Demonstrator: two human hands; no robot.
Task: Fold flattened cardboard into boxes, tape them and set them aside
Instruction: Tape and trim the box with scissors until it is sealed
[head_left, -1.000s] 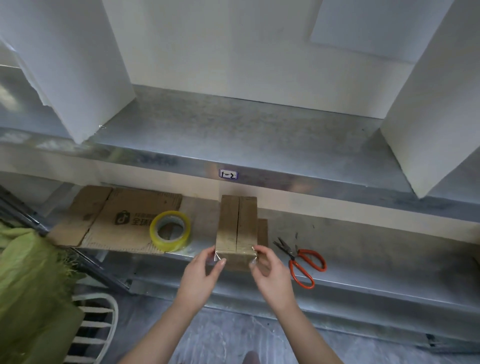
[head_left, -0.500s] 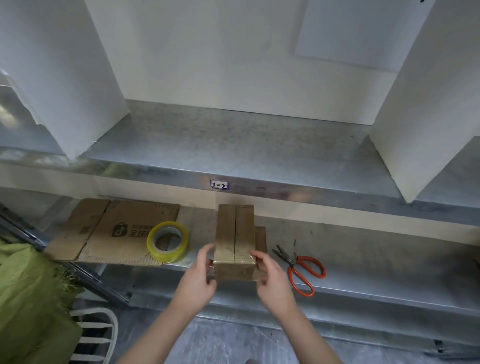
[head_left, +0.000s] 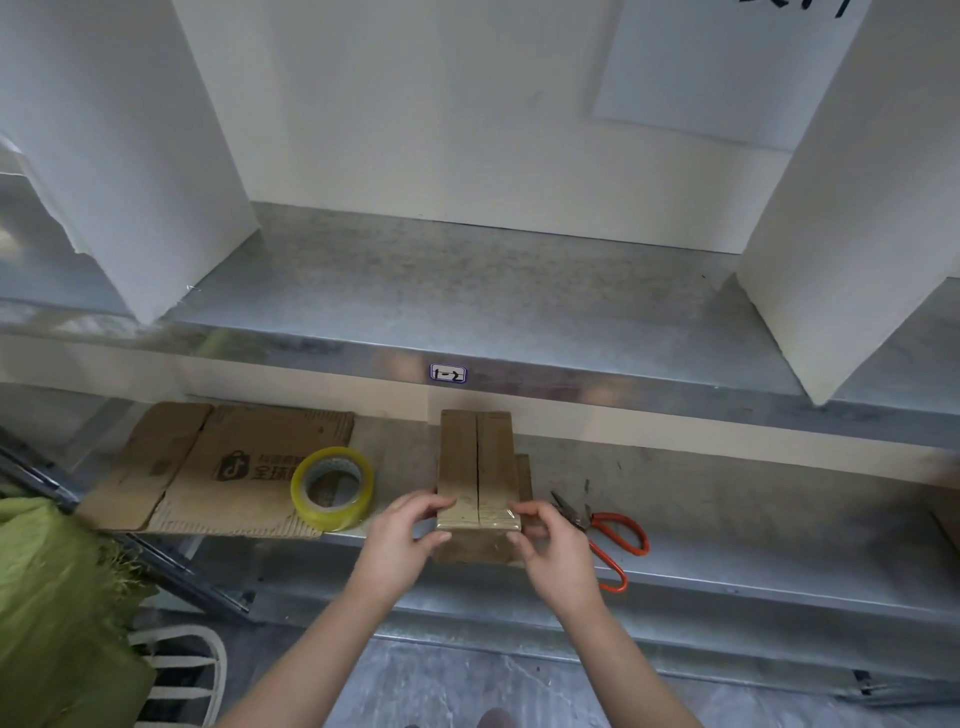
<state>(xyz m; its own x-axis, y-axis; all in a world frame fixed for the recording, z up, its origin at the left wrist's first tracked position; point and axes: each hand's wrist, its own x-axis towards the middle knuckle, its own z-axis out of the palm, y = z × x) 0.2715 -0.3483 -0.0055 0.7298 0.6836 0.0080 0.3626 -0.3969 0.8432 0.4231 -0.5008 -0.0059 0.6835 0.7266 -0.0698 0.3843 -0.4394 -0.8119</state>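
Box folded, tape apparently across near end only; centre seam untaped. Left hand and right hand press its corners. Tape roll left of them.

Bare left grip, bare right grip

Galvanised metal shelves against a pale wall, grey floor below.

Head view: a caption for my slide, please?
Left hand and right hand grip a small taped cardboard box on the metal shelf.
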